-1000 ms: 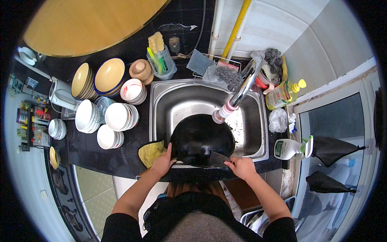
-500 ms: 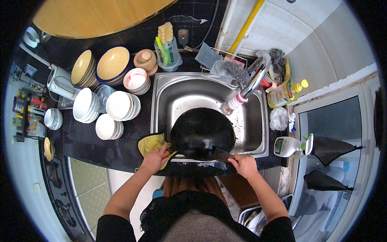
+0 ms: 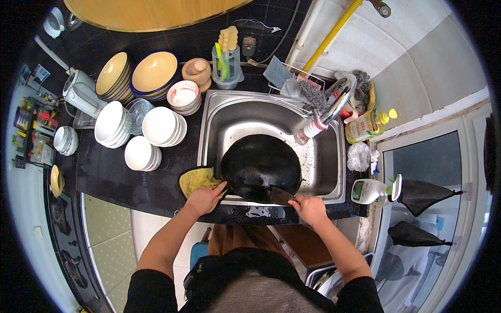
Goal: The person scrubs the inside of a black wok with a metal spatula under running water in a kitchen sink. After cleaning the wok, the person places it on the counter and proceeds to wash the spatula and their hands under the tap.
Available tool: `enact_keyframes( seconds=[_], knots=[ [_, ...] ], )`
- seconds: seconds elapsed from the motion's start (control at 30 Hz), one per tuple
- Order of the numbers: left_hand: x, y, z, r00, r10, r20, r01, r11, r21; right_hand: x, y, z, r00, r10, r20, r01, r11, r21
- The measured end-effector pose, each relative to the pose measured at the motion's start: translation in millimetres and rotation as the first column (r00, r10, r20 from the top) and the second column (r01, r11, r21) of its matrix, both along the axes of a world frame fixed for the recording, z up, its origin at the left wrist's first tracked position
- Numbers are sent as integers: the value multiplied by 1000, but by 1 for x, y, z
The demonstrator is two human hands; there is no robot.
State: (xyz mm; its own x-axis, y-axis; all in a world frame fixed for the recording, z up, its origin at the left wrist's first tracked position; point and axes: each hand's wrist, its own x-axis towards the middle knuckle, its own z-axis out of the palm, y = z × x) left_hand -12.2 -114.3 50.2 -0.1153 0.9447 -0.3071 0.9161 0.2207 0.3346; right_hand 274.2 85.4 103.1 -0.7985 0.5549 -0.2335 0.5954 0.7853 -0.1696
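A black wok lies with its rounded, blackened underside up in the steel sink, at the sink's near side. My left hand is closed at the wok's near left edge, its fingers at the rim; a yellow cloth with a dark border lies beneath the hand. In my right hand is a broad, dark, flat blade like a cleaver, its handle hidden by the fingers. The blade rests against the wok's near right side.
Stacked white bowls and yellow bowls crowd the left counter. A faucet reaches over the sink from the back right. A yellow dish-soap bottle and a white spray bottle stand at the right. Dark specks dot the sink floor.
The view has shifted slightly. The blade has slid a little left along the wok's near side, and my left fingers now reach further over the rim. The wok stays in the sink.
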Motion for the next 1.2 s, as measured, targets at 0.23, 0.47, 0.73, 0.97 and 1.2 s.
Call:
enact_keyframes(
  seconds=[0.23, 0.47, 0.73, 0.97, 1.2],
  knots=[
    [-2, 2, 0, 999, -34, -7, 35, 999, 15, 2, 2, -7, 996, 19, -82, -18, 1000, 10],
    [-2, 2, 0, 999, -47, -12, 48, 999, 25, 4, -2, -14, 996, -8, -88, 11, 1000, 28],
    [-5, 4, -3, 998, -53, 18, 53, 999, -1, -7, 8, -11, 995, 62, -82, -62, 998, 5],
    [-6, 2, -8, 998, -57, 26, 57, 998, 10, -5, 8, -16, 992, 95, -83, -93, 995, 24],
    [-5, 5, -1, 999, -53, 11, 53, 999, -10, -4, 6, -25, 990, 90, -107, -87, 996, 35]
  ],
)
